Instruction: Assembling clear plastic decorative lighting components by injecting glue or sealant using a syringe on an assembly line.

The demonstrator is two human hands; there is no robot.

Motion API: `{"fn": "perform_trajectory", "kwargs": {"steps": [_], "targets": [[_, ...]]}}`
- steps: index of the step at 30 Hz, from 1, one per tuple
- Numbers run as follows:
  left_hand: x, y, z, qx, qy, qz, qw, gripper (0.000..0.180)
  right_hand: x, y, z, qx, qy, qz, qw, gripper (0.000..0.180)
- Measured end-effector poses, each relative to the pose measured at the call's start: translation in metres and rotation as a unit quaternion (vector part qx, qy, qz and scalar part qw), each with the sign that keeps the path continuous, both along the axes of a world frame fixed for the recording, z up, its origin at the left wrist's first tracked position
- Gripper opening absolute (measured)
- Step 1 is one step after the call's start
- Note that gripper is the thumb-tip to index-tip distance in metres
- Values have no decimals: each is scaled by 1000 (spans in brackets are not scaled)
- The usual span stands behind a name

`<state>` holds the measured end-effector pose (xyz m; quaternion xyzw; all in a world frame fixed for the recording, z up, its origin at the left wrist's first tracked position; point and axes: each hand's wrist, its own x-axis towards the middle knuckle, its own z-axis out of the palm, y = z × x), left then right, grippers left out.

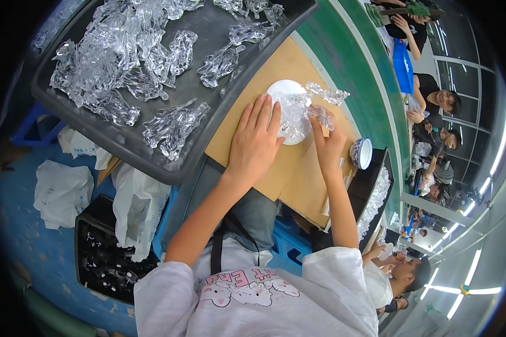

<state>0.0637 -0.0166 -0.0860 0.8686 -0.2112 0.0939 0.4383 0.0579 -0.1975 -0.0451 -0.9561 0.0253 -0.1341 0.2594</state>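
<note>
Head view, over wooden board (287,168). Left hand (256,140) flat, fingers spread, pressing on white disc (281,90), seemingly to steady it. Right hand (327,143) pinching clear plastic piece (320,112) just beside disc, fingers narrow around it. More clear pieces heaped on dark tray (168,165) at left; small bowl (361,153) at right.

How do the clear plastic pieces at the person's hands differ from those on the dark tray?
The clear piece at the hands is a single cluster lying on the white disc, touched by the right hand; the left hand rests beside it. The tray pieces are many, heaped and scattered on the dark tray, untouched. Both are transparent, branching mouldings.
</note>
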Motion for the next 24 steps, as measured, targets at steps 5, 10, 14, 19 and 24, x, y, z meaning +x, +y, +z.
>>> {"fn": "perform_trajectory", "kwargs": {"steps": [5, 10, 14, 19, 24], "targets": [[1, 0, -1, 4, -10, -1, 1000, 57, 3, -9, -2, 3, -32, 49, 998, 22], [2, 1, -2, 8, 0, -1, 1000, 57, 6, -21, -10, 20, 3, 40, 999, 24], [0, 2, -2, 1, 2, -10, 1000, 57, 5, -31, -15, 240, 48, -62, 968, 23], [2, 3, -1, 1, 6, -15, 1000, 59, 9, -28, -8, 316, 77, -120, 938, 23], [2, 2, 0, -1, 16, -18, 1000, 58, 12, -29, 1, 314, 107, -91, 939, 23]]}}
